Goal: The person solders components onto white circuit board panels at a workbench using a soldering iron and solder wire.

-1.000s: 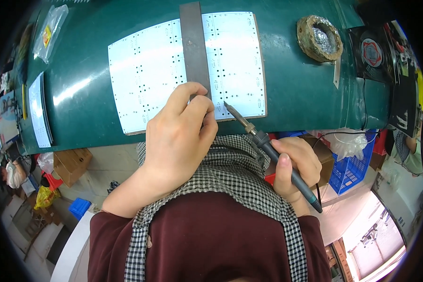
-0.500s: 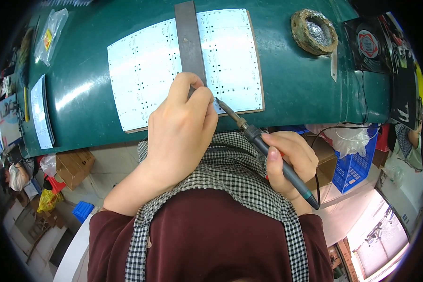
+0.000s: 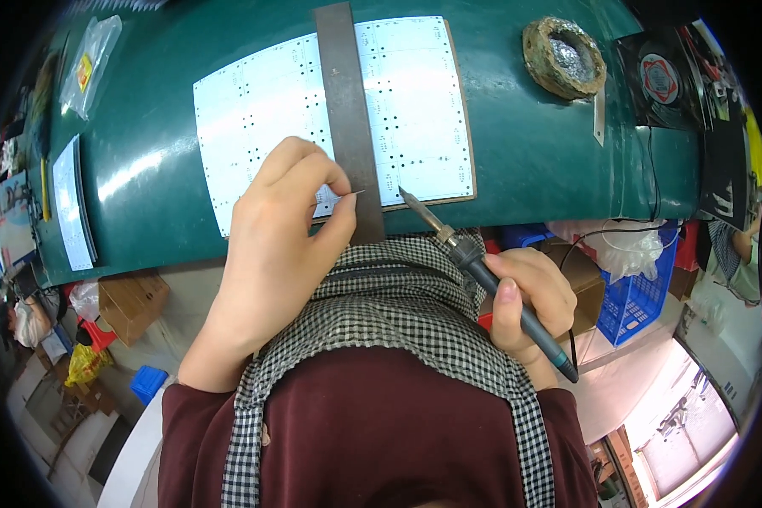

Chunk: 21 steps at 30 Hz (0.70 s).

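A white circuit board panel (image 3: 271,110) with rows of dark holes lies on the green table. A dark flat bar (image 3: 345,102) runs across the panel from its far edge past its near edge. Over the panel's near part, my left hand (image 3: 279,216) pinches a thin solder wire (image 3: 360,192), whose tip pokes out past thumb and forefinger over the bar. My right hand (image 3: 533,296) grips a soldering iron (image 3: 504,292) like a pen. The iron's tip points at the panel's near edge, right of the bar; whether it touches cannot be made out.
A round, crusted dish (image 3: 565,59) with a shiny middle sits at the far right of the green table (image 3: 559,152). Stacked white panels (image 3: 74,203) and a clear plastic bag (image 3: 91,68) lie at the left. Below the table's right end stands a blue crate (image 3: 639,296).
My left hand has moved left and slightly nearer me, away from the iron, uncovering the bar's near end. The iron's tip has shifted slightly right and nearer me.
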### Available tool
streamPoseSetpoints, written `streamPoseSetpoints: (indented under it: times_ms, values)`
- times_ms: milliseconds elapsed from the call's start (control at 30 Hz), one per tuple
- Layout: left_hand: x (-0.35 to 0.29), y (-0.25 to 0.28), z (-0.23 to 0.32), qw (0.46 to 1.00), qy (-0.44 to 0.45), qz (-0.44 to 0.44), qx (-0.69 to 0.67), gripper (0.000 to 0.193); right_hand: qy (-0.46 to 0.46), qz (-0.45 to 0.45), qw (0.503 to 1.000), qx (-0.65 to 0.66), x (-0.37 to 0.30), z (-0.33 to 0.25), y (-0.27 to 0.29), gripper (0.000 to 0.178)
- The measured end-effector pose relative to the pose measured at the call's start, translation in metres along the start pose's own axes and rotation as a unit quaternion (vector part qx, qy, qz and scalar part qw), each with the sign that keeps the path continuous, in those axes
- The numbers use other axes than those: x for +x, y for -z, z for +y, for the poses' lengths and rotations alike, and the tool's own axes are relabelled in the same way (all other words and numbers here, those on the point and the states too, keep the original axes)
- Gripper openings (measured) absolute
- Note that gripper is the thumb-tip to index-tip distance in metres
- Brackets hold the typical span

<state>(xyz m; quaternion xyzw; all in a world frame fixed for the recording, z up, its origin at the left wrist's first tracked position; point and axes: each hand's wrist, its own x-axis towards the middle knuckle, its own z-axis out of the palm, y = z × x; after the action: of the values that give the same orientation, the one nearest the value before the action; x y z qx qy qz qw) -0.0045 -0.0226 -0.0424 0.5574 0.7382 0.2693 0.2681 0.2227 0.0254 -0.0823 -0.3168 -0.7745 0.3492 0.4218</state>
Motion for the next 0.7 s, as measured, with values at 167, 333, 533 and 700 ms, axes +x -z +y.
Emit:
streamPoseSetpoints:
  times_ms: [167,333,533,700]
  values:
    - [-0.016,0.018,-0.027,0.974,0.073,-0.038,-0.21,0.008,0.023,0.013,1.0,-0.011,-0.002,0.0,-0.003,0.017]
    - [-0.033,0.045,-0.058,0.919,0.152,0.075,-0.355,0.008,0.007,0.115,0.991,-0.072,-0.002,0.016,0.01,0.03]
    - [-0.041,0.119,-0.11,0.83,0.064,0.523,0.183,0.011,0.043,0.252,0.95,-0.181,0.036,0.043,0.019,0.043]
    - [-0.037,0.171,-0.141,0.746,0.029,0.613,0.259,0.012,0.007,0.062,0.929,-0.364,0.029,0.078,0.027,0.038]
